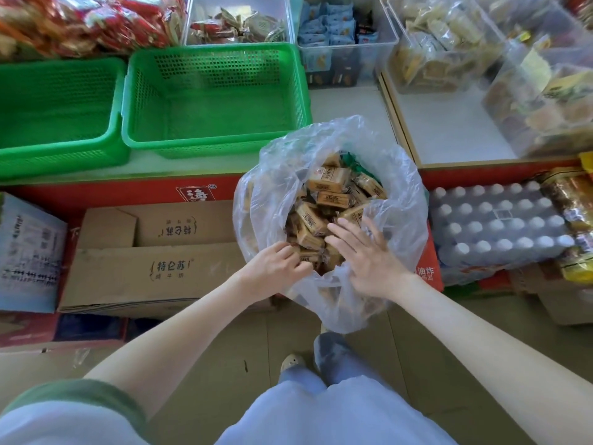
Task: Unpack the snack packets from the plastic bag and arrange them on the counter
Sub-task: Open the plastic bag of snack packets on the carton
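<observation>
Snack packets [327, 200] in plastic bag [272, 175], left hand [277, 266] gripping, right hand [364, 256] touching

Bright, even daylight with soft shadows; wide-angle bending and slight blur toward the edges.

The scene is viewed from head height, steeply downward. The clear plastic bag [288, 162] of brown snack packets [327, 183] is seen close, the green perforated plastic basket [218, 69] beyond.

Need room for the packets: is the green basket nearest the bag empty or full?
Empty: the green basket shows only its bare mesh floor and walls.
</observation>
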